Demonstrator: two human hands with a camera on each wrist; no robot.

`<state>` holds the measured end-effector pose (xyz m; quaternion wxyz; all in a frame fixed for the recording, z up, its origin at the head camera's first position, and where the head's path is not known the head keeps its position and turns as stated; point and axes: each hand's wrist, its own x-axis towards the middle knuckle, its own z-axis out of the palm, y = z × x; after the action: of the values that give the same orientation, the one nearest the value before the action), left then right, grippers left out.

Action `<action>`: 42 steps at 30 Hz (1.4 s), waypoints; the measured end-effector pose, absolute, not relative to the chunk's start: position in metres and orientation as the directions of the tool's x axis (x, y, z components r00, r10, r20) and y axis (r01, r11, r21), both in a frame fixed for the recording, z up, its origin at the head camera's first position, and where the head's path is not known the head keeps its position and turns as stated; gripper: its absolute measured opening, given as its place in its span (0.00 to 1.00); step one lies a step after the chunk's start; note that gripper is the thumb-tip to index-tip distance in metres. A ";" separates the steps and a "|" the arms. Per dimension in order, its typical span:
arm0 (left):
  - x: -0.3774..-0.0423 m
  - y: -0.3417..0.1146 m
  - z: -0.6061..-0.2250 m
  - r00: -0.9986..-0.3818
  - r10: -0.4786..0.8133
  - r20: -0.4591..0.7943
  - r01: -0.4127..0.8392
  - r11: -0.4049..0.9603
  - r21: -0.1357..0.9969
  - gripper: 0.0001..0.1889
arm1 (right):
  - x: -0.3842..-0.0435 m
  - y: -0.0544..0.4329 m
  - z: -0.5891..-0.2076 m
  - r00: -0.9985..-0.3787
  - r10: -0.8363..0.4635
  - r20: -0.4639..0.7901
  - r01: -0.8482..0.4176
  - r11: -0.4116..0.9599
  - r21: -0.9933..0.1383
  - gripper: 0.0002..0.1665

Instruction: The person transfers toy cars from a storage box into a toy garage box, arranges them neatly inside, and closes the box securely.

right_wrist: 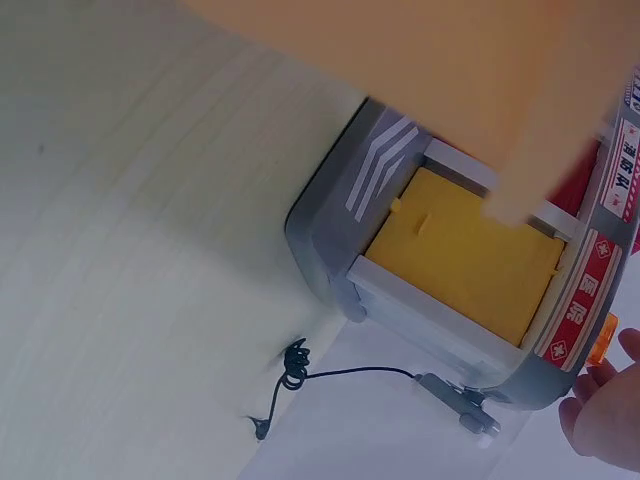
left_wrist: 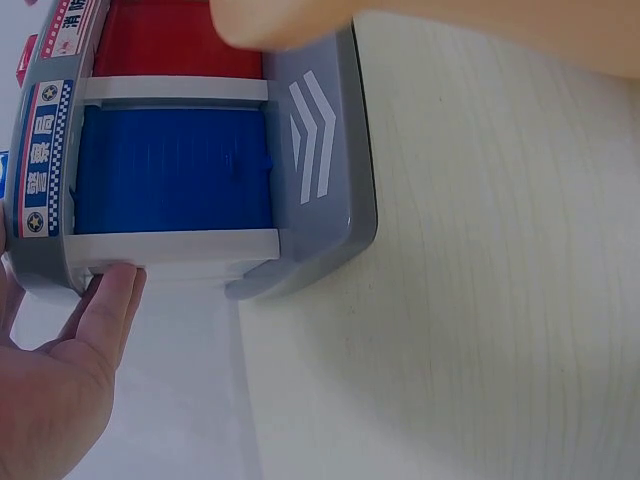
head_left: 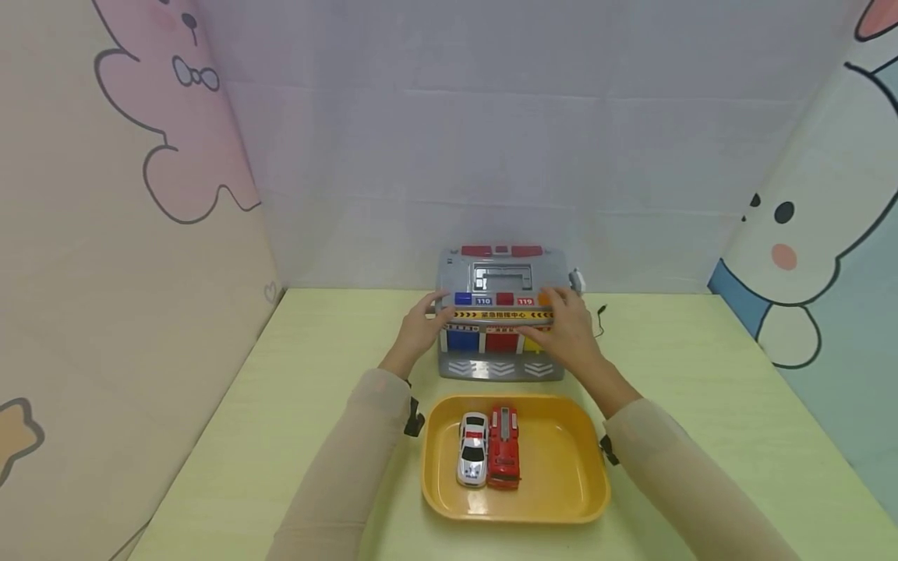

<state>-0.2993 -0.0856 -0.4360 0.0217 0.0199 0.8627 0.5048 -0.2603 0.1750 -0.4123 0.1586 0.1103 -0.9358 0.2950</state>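
A grey toy garage (head_left: 501,366) with blue, red and yellow doors stands at the back of the table. My left hand (head_left: 417,333) holds its left side; in the left wrist view a finger (left_wrist: 108,315) lies against the side wall under the roof edge. My right hand (head_left: 571,331) grips the roof's right front, fingertips beside the orange button (right_wrist: 603,338) and thumb in front of the doors. The yellow door (right_wrist: 460,260) and blue door (left_wrist: 170,170) are closed. Part of the red door (left_wrist: 170,40) is hidden behind a blurred finger.
A yellow tray (head_left: 561,510) sits in front, between my forearms, with a white police car (head_left: 473,452) and a red fire truck (head_left: 503,452) side by side. A grey handset (right_wrist: 458,403) on a black cord (right_wrist: 292,375) hangs at the garage's right. A pale wall sheet stands behind.
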 end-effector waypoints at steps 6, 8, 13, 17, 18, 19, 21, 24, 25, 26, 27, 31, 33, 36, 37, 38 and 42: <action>-0.300 -0.085 -0.438 -0.998 0.066 -0.017 0.017 0.482 0.876 0.27 | -0.268 0.173 -0.405 -0.947 -0.134 0.291 -0.267 0.831 -0.488 0.44; -0.300 -0.084 -0.437 -0.998 0.067 -0.019 0.015 0.478 0.878 0.27 | -0.272 0.173 -0.401 -0.953 -0.151 0.262 -0.265 0.836 -0.481 0.41; -0.299 -0.083 -0.437 -0.997 0.069 -0.025 0.010 0.473 0.881 0.26 | -0.282 0.168 -0.394 -0.963 -0.177 0.204 -0.255 0.846 -0.468 0.33; -0.299 -0.083 -0.437 -0.998 0.060 -0.030 0.002 0.473 0.881 0.26 | -0.287 0.162 -0.389 -0.967 -0.173 0.189 -0.242 0.858 -0.453 0.29; -0.299 -0.083 -0.438 -0.998 0.056 -0.030 0.001 0.474 0.880 0.26 | -0.288 0.161 -0.388 -0.968 -0.169 0.186 -0.237 0.860 -0.451 0.28; -0.299 -0.084 -0.438 -0.998 0.054 -0.032 -0.003 0.474 0.881 0.26 | -0.288 0.159 -0.387 -0.970 -0.164 0.180 -0.229 0.862 -0.452 0.27; -0.300 -0.084 -0.439 -0.998 0.051 -0.034 -0.006 0.474 0.881 0.26 | -0.288 0.158 -0.386 -0.973 -0.153 0.173 -0.216 0.868 -0.447 0.25; -0.301 -0.084 -0.439 -0.998 0.057 -0.033 -0.002 0.473 0.881 0.27 | -0.288 0.157 -0.385 -0.977 -0.138 0.160 -0.196 0.873 -0.446 0.25; -0.301 -0.084 -0.439 -0.998 0.059 -0.032 0.000 0.472 0.882 0.27 | -0.289 0.157 -0.384 -0.979 -0.134 0.154 -0.189 0.875 -0.446 0.25; -0.301 -0.084 -0.439 -0.998 0.060 -0.032 0.000 0.471 0.882 0.27 | -0.289 0.157 -0.383 -0.980 -0.132 0.147 -0.185 0.877 -0.443 0.25; -0.301 -0.084 -0.438 -0.998 0.062 -0.032 0.001 0.472 0.882 0.27 | -0.289 0.156 -0.382 -0.982 -0.129 0.138 -0.178 0.879 -0.443 0.25; -0.299 -0.083 -0.436 -0.997 0.060 -0.039 -0.007 0.472 0.882 0.27 | -0.291 0.156 -0.379 -0.988 -0.122 0.096 -0.151 0.887 -0.435 0.26; -0.298 -0.083 -0.436 -0.998 0.057 -0.037 -0.006 0.476 0.879 0.27 | -0.293 0.155 -0.378 -0.991 -0.115 0.074 -0.136 0.890 -0.436 0.25; -0.298 -0.083 -0.436 -0.998 0.055 -0.030 0.000 0.478 0.879 0.27 | -0.296 0.154 -0.377 -0.995 -0.094 0.045 -0.104 0.886 -0.451 0.24; -0.298 -0.083 -0.436 -0.998 0.057 -0.027 0.003 0.477 0.879 0.27 | -0.297 0.154 -0.377 -0.996 -0.082 0.035 -0.089 0.884 -0.459 0.24; -0.299 -0.083 -0.436 -0.998 0.058 -0.027 0.004 0.476 0.879 0.26 | -0.297 0.154 -0.377 -0.997 -0.074 0.026 -0.078 0.882 -0.465 0.24; -0.300 -0.082 -0.437 -0.997 0.066 -0.035 0.000 0.467 0.884 0.27 | -0.298 0.154 -0.376 -0.999 -0.047 0.006 -0.044 0.876 -0.481 0.23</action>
<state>-0.3000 -0.0816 -0.4366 0.0322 0.0191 0.8559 0.5157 -0.2975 0.1539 -0.3761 -0.0029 0.0235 -0.9685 0.2480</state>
